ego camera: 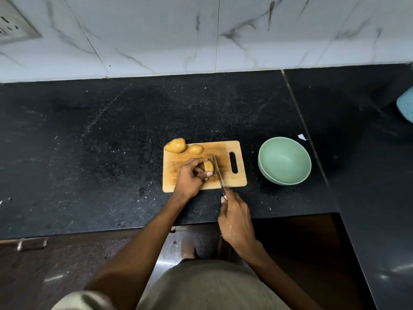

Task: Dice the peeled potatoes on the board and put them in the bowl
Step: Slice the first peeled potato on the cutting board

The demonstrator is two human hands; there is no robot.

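**Blade lies along the right side of the held potato**

I see the potato (208, 166) near the middle of the board (225, 151), a small rounded yellow lump with a smooth, matte peeled face. My left hand (190, 177) comes at it from the left and near side, fingers curled round it and holding it down; only its right end shows past the fingertips. The knife (218, 173) is just to the right of that end, its thin steel blade running from the near edge of the board away towards the far side, tip a little leftward. So the cut I judge to be coming would take the exposed right end, with the holding fingers close on the other side of the blade. Whether the edge is already in the flesh I cannot tell. My right hand (234, 218) is clenched round the handle, off the board's near edge, forefinger laid forward.

Two more potatoes (196, 149) wait whole at the far left corner, the larger overhanging the edge. The board is pale grained wood with a slot handle on its right. Beside it, right, sits the bowl (284, 161), green, smooth, nothing in it, on a speckled black stone counter (100, 142).
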